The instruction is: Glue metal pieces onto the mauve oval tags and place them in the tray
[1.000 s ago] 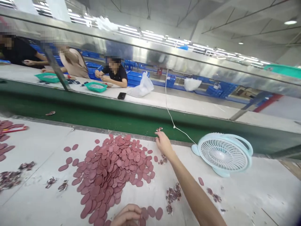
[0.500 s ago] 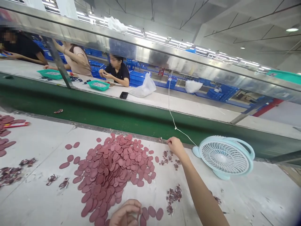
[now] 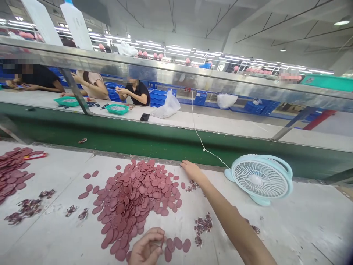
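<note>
A large heap of dark red oval pieces (image 3: 132, 198), thin and flat, lies on the white table in front of me. At the near edge of the heap, my left hand (image 3: 149, 246) is closed with one oval piece (image 3: 162, 241) pinched edge-on between thumb and fingers. Several loose ovals (image 3: 178, 243) lie just right of it. My right hand (image 3: 191, 172) reaches to the table's far edge, its fingers stretched out flat over the metal rim; I see nothing held in it. Small dark red scraps (image 3: 192, 186) lie beneath its wrist, and another scrap pile (image 3: 203, 224) sits nearer me.
A light blue fan (image 3: 256, 180) stands to the right, its white cord (image 3: 197, 129) running up across the green belt (image 3: 154, 141). More ovals (image 3: 13, 173) and scraps (image 3: 30, 208) lie at left. Across the belt, people work beside green trays (image 3: 117, 109) and a plastic bag (image 3: 167, 106).
My right hand has shifted left along the far edge, its fingers now straighter and flatter. The left hand keeps its pinch on the oval piece. The view has tilted up slightly.
</note>
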The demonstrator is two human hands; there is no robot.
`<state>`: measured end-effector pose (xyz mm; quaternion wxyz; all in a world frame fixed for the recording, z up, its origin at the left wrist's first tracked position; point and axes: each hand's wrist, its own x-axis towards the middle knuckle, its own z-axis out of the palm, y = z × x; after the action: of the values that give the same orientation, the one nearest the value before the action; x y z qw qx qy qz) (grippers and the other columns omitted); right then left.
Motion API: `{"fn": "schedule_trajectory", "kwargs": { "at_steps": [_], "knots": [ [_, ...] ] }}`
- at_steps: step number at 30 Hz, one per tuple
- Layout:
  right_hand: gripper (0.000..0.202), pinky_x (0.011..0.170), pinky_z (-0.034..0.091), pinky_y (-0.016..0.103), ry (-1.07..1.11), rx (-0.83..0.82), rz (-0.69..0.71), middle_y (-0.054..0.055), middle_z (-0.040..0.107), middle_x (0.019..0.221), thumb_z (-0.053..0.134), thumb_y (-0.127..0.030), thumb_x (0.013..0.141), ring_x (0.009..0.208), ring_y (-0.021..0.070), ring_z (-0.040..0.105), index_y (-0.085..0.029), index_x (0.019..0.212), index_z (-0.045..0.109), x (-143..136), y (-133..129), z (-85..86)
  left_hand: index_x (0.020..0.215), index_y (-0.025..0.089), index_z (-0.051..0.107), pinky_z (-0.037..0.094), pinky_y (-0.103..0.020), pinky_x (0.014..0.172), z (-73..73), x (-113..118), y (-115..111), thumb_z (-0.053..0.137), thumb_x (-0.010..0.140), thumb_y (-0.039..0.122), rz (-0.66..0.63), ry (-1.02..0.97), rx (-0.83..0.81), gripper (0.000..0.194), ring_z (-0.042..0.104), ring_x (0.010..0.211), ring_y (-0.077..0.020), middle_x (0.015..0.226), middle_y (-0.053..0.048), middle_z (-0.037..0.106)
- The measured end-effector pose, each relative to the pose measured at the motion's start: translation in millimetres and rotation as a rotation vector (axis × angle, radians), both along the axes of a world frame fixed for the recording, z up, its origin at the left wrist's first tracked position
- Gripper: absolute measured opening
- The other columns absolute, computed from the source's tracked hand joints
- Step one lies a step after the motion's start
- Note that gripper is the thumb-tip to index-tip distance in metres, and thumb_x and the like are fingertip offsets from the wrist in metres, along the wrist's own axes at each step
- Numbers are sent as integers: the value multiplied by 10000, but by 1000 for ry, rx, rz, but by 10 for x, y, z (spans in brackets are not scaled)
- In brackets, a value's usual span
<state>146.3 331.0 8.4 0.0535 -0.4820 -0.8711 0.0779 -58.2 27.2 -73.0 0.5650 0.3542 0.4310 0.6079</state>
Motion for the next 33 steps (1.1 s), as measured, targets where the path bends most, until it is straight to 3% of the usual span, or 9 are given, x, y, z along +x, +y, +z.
{"fn": "schedule_trajectory", "kwargs": {
  "at_steps": [6,9,13,17,24,27,30,31,33],
  "knots": [
    [321,976,513,494,23,17,-37,97,599,1325,628,-336,954,1153,258,610,-184,1237,613,392,-403,-104,915,201,779,581,-325,665,38,-9,6,777,751,414,-12,50,-1,269,691,886,-267,1068,-144,695],
    [377,1062,423,545,57,85,-200,118,536,1415,573,-369,977,1278,297,523,-199,1312,568,606,-661,-169,919,205,777,582,-320,669,51,-5,8,772,759,392,-22,42,-5,246,693,883,-262,1063,-136,697],
    [668,1084,319,637,101,148,-414,224,391,1535,442,-571,966,1392,427,363,-171,1498,383,619,-933,-331,926,212,776,575,-317,674,43,2,4,776,760,351,-15,8,-11,216,705,890,-267,1071,-129,692],
    [762,1115,250,652,141,148,-356,135,360,1583,540,-683,859,1428,441,296,-281,1492,408,470,-1011,-425,930,209,774,573,-318,666,37,4,-1,775,763,343,-6,-7,-19,214,709,883,-269,1080,-134,691],
    [404,1143,302,539,266,114,-232,105,537,1455,481,-419,956,1393,336,399,-250,1295,621,538,-1109,-460,959,214,773,589,-350,704,46,-65,10,761,783,299,-73,3,-7,197,715,914,-289,1110,-137,684],
    [402,1130,300,594,355,103,-247,114,540,1446,538,-434,927,1405,376,376,-256,1274,634,582,-1249,-352,980,208,769,593,-357,717,73,-99,18,747,800,280,-110,34,5,195,708,939,-291,1133,-149,673],
    [420,1144,235,642,474,158,-323,130,447,1505,521,-459,940,1457,389,268,-254,1300,587,567,-1454,-3,1001,213,766,596,-357,721,125,-118,29,723,825,259,-138,72,33,187,695,972,-290,1138,-153,671],
    [392,1150,239,625,543,174,-345,131,433,1502,473,-453,966,1456,366,274,-255,1288,577,572,-1583,128,1004,211,765,598,-357,723,145,-121,32,715,832,252,-135,85,44,184,692,980,-291,1131,-154,675],
    [350,1097,364,555,734,132,-359,107,514,1386,326,-446,1015,1341,297,447,-293,1185,591,644,-2031,300,1005,198,763,600,-359,725,176,-126,35,707,838,231,-127,112,66,180,688,991,-295,1116,-160,683]
  ]
}}
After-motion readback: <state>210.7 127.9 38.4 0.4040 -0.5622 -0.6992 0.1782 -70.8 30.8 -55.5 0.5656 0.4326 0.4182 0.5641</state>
